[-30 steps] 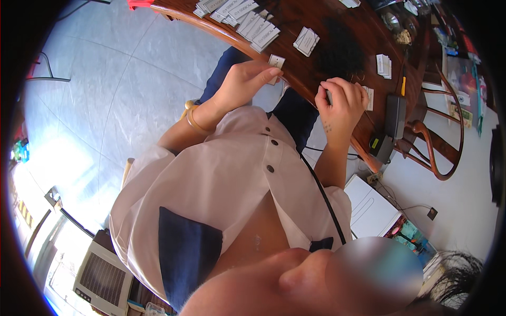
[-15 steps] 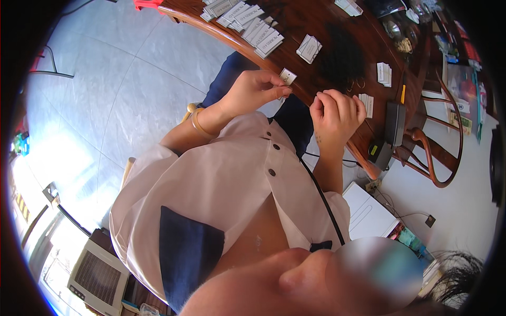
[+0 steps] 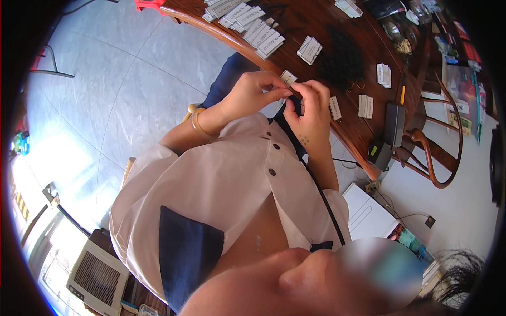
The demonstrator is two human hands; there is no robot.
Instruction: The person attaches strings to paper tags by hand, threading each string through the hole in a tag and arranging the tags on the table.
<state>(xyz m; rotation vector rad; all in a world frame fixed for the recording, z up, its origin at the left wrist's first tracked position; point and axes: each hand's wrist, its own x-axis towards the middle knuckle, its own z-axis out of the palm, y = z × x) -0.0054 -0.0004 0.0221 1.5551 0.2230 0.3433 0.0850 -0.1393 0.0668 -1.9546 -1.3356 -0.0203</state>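
My left hand (image 3: 258, 90) pinches a small white paper tag (image 3: 288, 78) between thumb and fingertips, just off the near edge of the wooden table. My right hand (image 3: 312, 108) has its fingertips bent together against the tag's lower end. Whatever those fingers grip is too small or hidden to make out. Beyond the hands, a tangled heap of thin black strings (image 3: 341, 58) lies on the table. A single tag (image 3: 335, 108) rests beside my right hand, with a small stack of tags (image 3: 365, 106) to its right.
Overlapping rows of white tags (image 3: 255, 29) cover the table's left part. More tag stacks (image 3: 309, 50) lie farther in. A dark box (image 3: 394, 124) stands at the table's right edge, near a wooden chair (image 3: 429, 150). The table edge (image 3: 226, 37) runs diagonally before me.
My right hand has moved left to meet my left hand at the tag, uncovering a single tag on the table. My left hand has stayed nearly still.
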